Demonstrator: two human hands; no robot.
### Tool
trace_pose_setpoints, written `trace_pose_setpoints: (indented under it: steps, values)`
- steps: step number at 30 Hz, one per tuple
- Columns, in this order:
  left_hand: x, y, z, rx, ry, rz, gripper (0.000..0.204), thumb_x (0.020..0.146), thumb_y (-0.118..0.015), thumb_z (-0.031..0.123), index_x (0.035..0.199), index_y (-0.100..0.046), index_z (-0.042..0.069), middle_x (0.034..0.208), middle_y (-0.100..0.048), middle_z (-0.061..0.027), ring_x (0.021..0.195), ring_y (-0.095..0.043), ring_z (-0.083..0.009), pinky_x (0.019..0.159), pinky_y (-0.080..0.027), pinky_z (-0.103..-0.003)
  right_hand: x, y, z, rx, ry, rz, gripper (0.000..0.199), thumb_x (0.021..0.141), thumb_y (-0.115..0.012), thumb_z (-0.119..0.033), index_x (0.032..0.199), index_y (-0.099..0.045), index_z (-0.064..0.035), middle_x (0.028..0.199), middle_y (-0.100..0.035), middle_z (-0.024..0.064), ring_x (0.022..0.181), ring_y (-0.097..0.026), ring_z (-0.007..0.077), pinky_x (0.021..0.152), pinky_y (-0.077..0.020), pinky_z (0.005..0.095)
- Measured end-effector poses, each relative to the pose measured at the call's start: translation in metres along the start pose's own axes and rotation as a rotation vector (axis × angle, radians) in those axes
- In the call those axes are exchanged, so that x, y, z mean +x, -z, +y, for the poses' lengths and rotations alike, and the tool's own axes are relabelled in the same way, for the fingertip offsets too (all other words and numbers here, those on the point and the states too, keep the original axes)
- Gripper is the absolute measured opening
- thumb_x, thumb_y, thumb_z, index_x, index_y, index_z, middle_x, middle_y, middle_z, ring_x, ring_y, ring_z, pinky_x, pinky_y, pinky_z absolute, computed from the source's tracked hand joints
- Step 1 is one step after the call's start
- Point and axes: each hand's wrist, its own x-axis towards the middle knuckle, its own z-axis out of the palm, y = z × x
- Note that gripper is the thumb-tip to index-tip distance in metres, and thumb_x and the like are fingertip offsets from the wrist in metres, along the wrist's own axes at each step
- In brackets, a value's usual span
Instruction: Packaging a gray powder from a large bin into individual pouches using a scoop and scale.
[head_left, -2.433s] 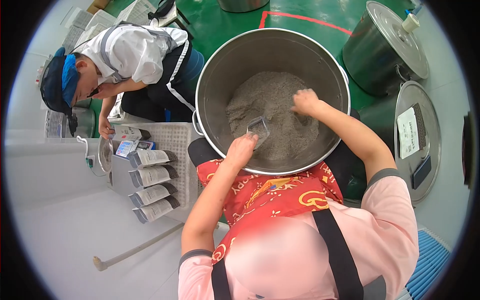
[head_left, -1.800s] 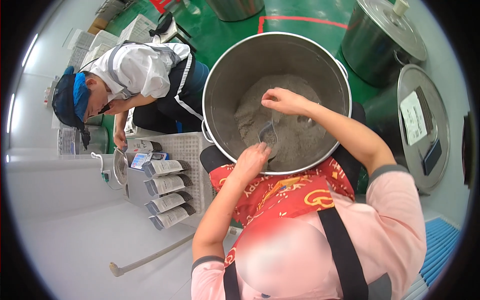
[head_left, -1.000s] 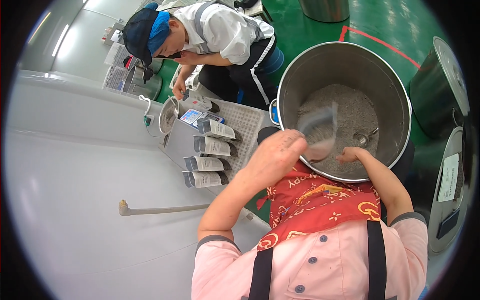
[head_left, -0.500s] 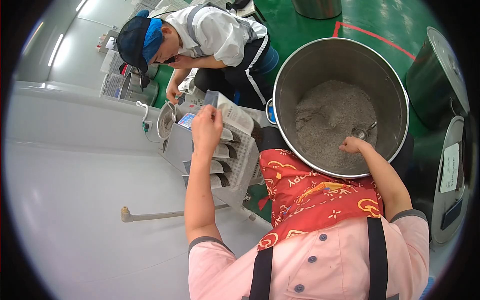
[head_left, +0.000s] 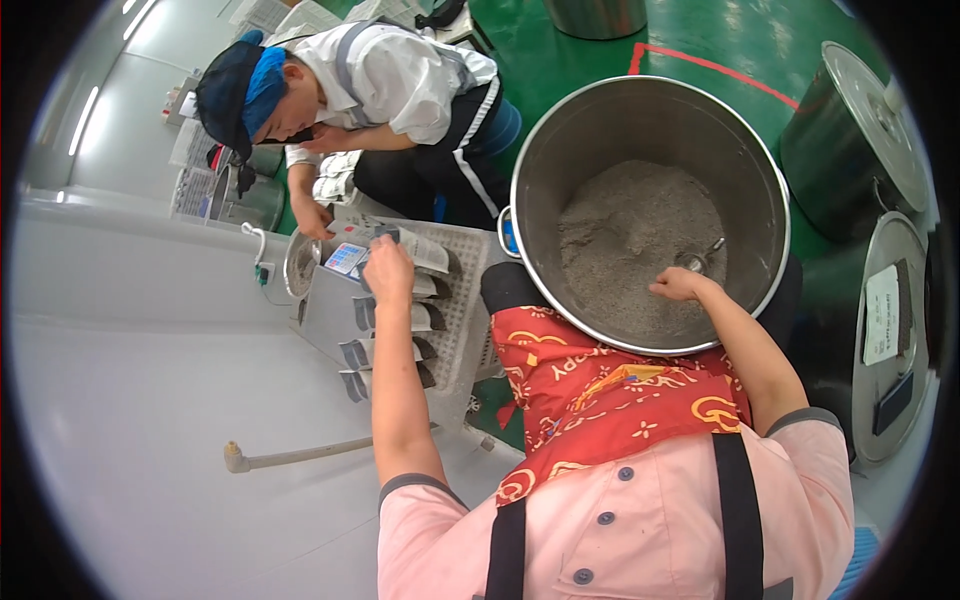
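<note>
My left hand [head_left: 388, 272] is closed on the top edge of a pale, printed pouch [head_left: 428, 252] with a dark base, at the far end of a row of similar pouches [head_left: 400, 318]. They stand on a grey perforated crate [head_left: 462, 300]. Inside a large steel pot [head_left: 527, 200], my right hand [head_left: 677, 284] is curled closed at a small metal scoop [head_left: 692, 262]. Its grip on the handle is partly hidden. Grey-brown granular powder [head_left: 620, 220] lies around the scoop and fills the pot's lower part.
A co-worker [head_left: 400, 85] sits at the far left, one hand [head_left: 312, 218] by a metal bowl [head_left: 301, 265] and a small scale [head_left: 347, 260]. Lidded steel drums [head_left: 835, 150] stand on the right. A pipe [head_left: 310, 456] juts from the white wall at left.
My left hand has lowered the pouch from a raised, tilted position to the row on the crate. My right hand has stayed with the scoop in the pot. The whole view has shifted slightly.
</note>
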Motion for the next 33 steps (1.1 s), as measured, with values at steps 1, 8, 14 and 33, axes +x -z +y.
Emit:
trace_pose_setpoints:
  steps: [1, 8, 14, 33]
  values:
    - [-0.002, 0.01, 0.014, -0.046, -0.05, 0.13, 0.019, 0.083, -0.058, 0.016, 0.091, -0.061, -0.001, 0.09, -0.062, -0.0191, 0.081, -0.062, -0.035, 0.07, -0.05, -0.043, 0.0, 0.001, -0.002, 0.039, 0.051, 0.06, 0.042, 0.088, -0.049, -0.04, 0.101, -0.066, -0.0034, 0.096, -0.066, 0.019, 0.093, -0.063, 0.0308, 0.084, -0.0473, 0.0379]
    - [-0.063, 0.043, 0.202, -1.879, -0.236, -1.008, 0.041, 0.095, -0.048, 0.029, 0.126, -0.045, 0.003, 0.11, -0.06, -0.0185, 0.092, -0.063, -0.0239, 0.078, -0.051, -0.032, -0.012, 0.013, -0.071, 1.572, 0.052, -0.004, 0.062, 0.089, -0.041, -0.058, 0.121, -0.049, -0.0052, 0.112, -0.058, 0.0113, 0.101, -0.057, 0.0194, 0.089, -0.045, 0.0355]
    - [-0.089, -0.048, 0.279, -1.46, -0.057, -0.965, 0.05, 0.092, -0.052, 0.034, 0.131, -0.04, 0.005, 0.116, -0.056, -0.0201, 0.102, -0.059, -0.0265, 0.084, -0.048, -0.036, -0.046, 0.042, -0.077, 1.628, 0.26, 0.463, 0.056, 0.092, -0.042, -0.051, 0.125, -0.048, -0.0054, 0.122, -0.052, 0.0117, 0.113, -0.05, 0.0212, 0.096, -0.0392, 0.0342]
    - [-0.084, 0.062, 0.229, -0.832, -0.589, -0.085, 0.038, 0.089, -0.052, 0.016, 0.124, -0.048, 0.001, 0.129, -0.045, -0.0222, 0.121, -0.043, -0.0347, 0.101, -0.033, -0.04, -0.149, 0.061, -0.093, -0.518, 0.862, 0.651, 0.035, 0.079, -0.062, -0.025, 0.109, -0.056, -0.0082, 0.114, -0.055, 0.0126, 0.114, -0.048, 0.0267, 0.098, -0.0367, 0.0414]
